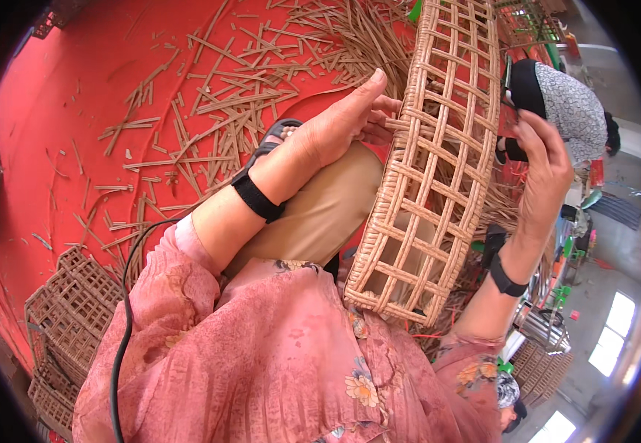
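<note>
A long, light-brown woven basket (421,198) with an open grid of paired strands stands on end, tilted, across my lap. My left hand (350,118) is at its left rim, thumb raised away, fingers curled against the edge where a short strand sticks out. On the other side, my right hand (543,166) is raised close to the right rim. Its thumb and index finger are pinched together by a thin dark piece too small to name. Part of the basket's inside is hidden behind the grid.
Cut strand pieces (213,136) litter the red floor (99,81), with a bundle of long strands (361,44) at the top. Woven panels (69,303) are stacked at lower left. A black cable (122,332) runs along my left side. Another person (567,103) bends over at right.
</note>
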Action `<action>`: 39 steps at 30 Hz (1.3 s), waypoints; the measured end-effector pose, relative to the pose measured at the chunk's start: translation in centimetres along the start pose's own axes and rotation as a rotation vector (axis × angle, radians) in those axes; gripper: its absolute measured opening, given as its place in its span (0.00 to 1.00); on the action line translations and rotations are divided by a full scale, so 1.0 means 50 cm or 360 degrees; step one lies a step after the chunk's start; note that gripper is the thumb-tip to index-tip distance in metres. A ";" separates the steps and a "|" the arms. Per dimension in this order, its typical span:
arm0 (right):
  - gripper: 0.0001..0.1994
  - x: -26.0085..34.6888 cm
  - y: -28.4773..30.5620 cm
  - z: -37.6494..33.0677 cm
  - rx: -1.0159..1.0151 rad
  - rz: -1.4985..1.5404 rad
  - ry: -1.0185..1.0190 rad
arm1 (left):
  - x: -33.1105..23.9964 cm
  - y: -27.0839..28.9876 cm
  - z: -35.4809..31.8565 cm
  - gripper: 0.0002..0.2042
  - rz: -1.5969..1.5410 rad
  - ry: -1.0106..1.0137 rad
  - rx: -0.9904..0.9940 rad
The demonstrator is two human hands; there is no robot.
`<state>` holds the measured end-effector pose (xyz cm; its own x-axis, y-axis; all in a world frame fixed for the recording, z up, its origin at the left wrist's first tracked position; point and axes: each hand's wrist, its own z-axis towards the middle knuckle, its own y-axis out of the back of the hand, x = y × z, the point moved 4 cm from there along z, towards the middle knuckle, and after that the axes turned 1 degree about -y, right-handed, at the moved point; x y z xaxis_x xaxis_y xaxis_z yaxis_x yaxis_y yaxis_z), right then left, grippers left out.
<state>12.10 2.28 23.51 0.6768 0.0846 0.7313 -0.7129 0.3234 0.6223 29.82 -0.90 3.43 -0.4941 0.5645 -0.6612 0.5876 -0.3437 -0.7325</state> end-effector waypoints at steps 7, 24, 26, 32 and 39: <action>0.07 0.065 -0.201 -0.001 0.1165 -0.0974 0.0778 | 0.011 0.000 0.010 0.38 -0.0190 0.0050 0.0014; 0.07 0.278 -0.345 0.064 0.1417 0.0298 -0.0050 | 0.058 -0.016 0.034 0.32 -0.0382 0.0001 0.0043; 0.07 0.401 -0.391 0.075 0.1356 0.0184 0.0555 | 0.063 0.017 0.020 0.31 -0.0407 -0.0044 -0.0026; 0.06 0.483 -0.370 0.073 0.0988 -0.0098 0.0976 | 0.047 -0.027 0.019 0.20 -0.0036 -0.0188 0.0048; 0.07 0.491 -0.403 0.047 0.1273 -0.0045 0.1129 | -0.086 -0.057 -0.087 0.20 0.0890 -0.1290 -0.0399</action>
<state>42.65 -4.38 29.54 0.4635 0.6990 0.5445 -0.4342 -0.3565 0.8273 33.04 0.91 9.04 -0.3384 -0.3399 -0.8775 0.9390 -0.1829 -0.2913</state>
